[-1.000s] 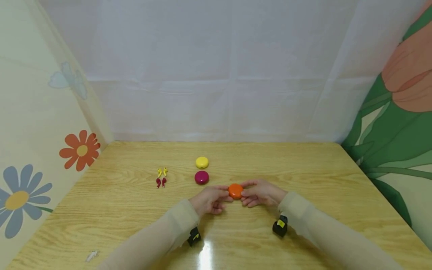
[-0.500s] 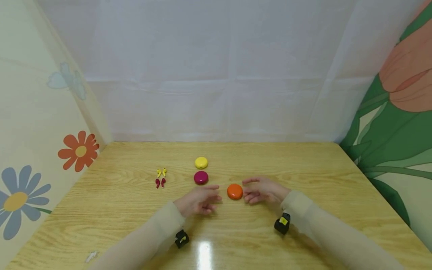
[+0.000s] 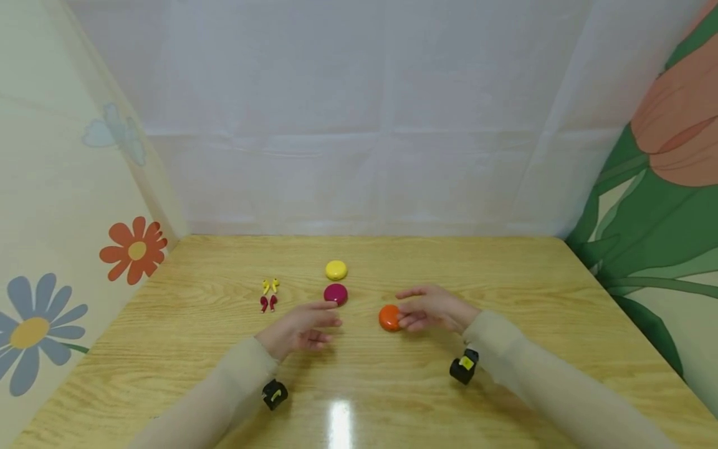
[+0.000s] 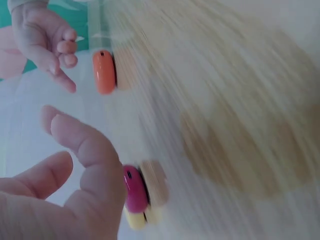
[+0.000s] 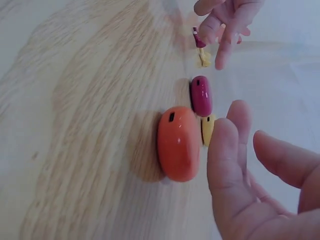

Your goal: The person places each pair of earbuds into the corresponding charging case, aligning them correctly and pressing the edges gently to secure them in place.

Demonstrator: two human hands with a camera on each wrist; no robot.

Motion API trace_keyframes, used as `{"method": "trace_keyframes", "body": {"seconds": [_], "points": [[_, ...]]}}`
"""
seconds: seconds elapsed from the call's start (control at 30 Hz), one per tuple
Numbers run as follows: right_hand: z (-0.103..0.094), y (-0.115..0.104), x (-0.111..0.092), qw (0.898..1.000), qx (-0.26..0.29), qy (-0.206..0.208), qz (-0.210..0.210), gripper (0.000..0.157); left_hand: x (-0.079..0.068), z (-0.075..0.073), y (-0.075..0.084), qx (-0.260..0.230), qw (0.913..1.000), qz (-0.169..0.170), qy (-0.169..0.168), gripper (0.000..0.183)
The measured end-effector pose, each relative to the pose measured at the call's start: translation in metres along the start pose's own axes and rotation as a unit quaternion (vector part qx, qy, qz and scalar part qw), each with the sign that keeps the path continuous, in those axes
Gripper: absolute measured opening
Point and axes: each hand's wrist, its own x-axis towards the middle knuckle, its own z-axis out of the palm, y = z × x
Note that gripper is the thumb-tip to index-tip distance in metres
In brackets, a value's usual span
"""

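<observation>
In the head view an orange round earbud case (image 3: 389,318) lies closed on the table, its port showing as a dark slot in the right wrist view. My right hand (image 3: 432,310) hovers over its right edge with fingers loosely bent, holding nothing. My left hand (image 3: 300,328) is above the table with relaxed, parted fingers and nothing in them, just in front of a magenta earbud case (image 3: 335,294). A yellow earbud case (image 3: 336,269) sits right behind the magenta one. Left of the cases lie a pair of yellow earbuds (image 3: 270,286) and a pair of magenta earbuds (image 3: 268,304).
The wooden table (image 3: 493,268) ends at a white cloth backdrop (image 3: 359,125). Flower-painted panels rise on the left (image 3: 67,187) and right (image 3: 667,231). A black wrist camera (image 3: 275,394) hangs under the left cuff, another camera (image 3: 464,366) under the right.
Both hands have let go of the orange case, which stays in place. My left hand has moved left toward the magenta case. The right hand has lifted slightly.
</observation>
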Motion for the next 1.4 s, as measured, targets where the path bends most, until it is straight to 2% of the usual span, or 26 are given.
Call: {"method": "trace_keyframes", "body": {"seconds": [0.2,0.33,0.6,0.8,1.1,1.4], "points": [[0.011,-0.007,0.004,1.000,-0.007,-0.006,-0.005,0.050,0.002,-0.013,0.000,0.008,0.9999,-0.003,0.010,0.050],[0.021,-0.013,0.008,1.000,0.013,-0.011,-0.003,0.051,0.004,-0.019,0.001,-0.001,0.9998,-0.007,0.021,0.052],[0.039,-0.022,0.021,0.999,0.042,-0.020,0.007,0.050,0.009,-0.026,0.005,-0.018,0.9993,-0.014,0.029,0.056],[0.049,-0.031,0.031,0.997,0.060,-0.033,0.030,0.048,0.014,-0.030,0.007,-0.038,0.9988,-0.017,0.024,0.058],[0.061,-0.038,0.049,0.996,0.065,-0.005,0.060,0.045,0.027,-0.037,0.005,-0.086,0.9955,-0.033,0.018,0.053],[0.071,-0.034,0.065,0.994,0.066,0.030,0.077,0.039,0.033,-0.031,0.010,-0.107,0.9935,-0.029,0.023,0.053]]}}
